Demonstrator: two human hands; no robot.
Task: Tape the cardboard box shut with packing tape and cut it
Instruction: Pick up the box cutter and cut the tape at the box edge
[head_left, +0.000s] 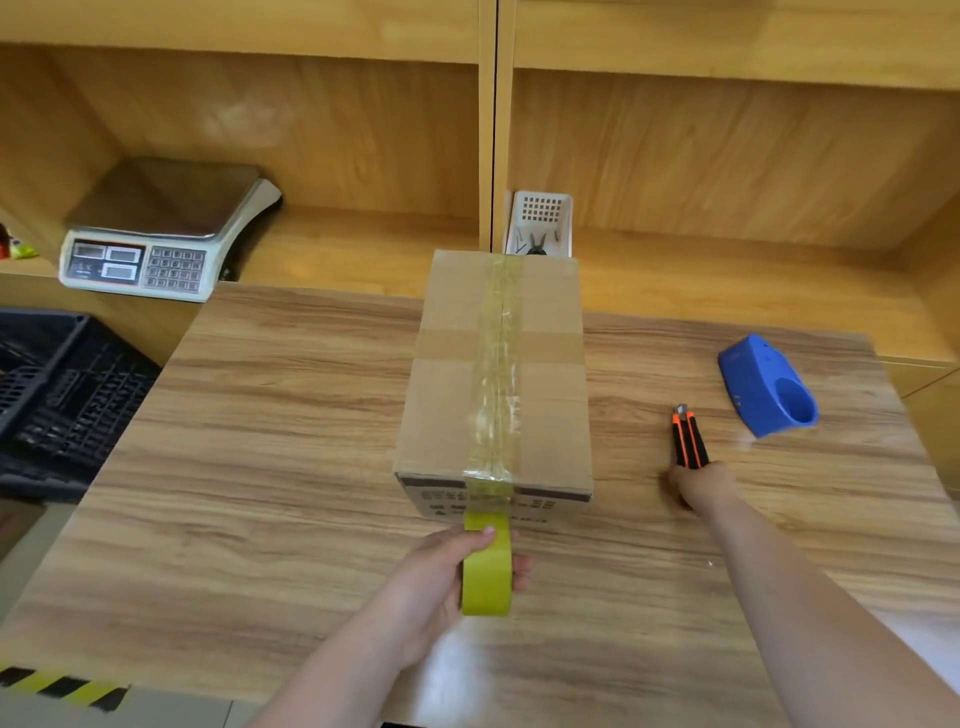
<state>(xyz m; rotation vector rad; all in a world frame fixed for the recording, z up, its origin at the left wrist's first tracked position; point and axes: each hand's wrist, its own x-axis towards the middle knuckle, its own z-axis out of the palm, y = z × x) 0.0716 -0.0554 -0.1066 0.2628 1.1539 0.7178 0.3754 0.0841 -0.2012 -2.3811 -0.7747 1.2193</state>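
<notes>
- Centrally, the counter (260, 441) carries every working item; its wood-grain top looks smooth and hard, so a light carton could probably slide on it if the tape is pulled sharply.
- Cardboard box (498, 384): it stands mid-counter, flaps closed, long axis running away from the person. It is judged stiff at the edges and corners but yielding across the flap panels, and its weight cannot be told. It is best steadied at a top edge or corner, not on the seam.
- Strip of packing tape (496, 364): clear and glossy, it lies along the centre seam, wrinkled in places, and folds over the near edge onto the front face. It is thin, sticky and apt to crease or fold back on itself, so it wants tension while it is cut.
- Left hand (441, 577): the forearm reaches forward and the hand is curled round the yellow-green tape roll (487, 564), thumb over its outer face, fingers behind. The roll is held upright just in front of the box, still joined to the strip.
- Right hand (698, 483): the arm is extended to the right of the box, and the hand is closed on the rear of the utility knife (688, 439), whose tip points away. The knife is rigid and light, to be taken by the handle only.
</notes>
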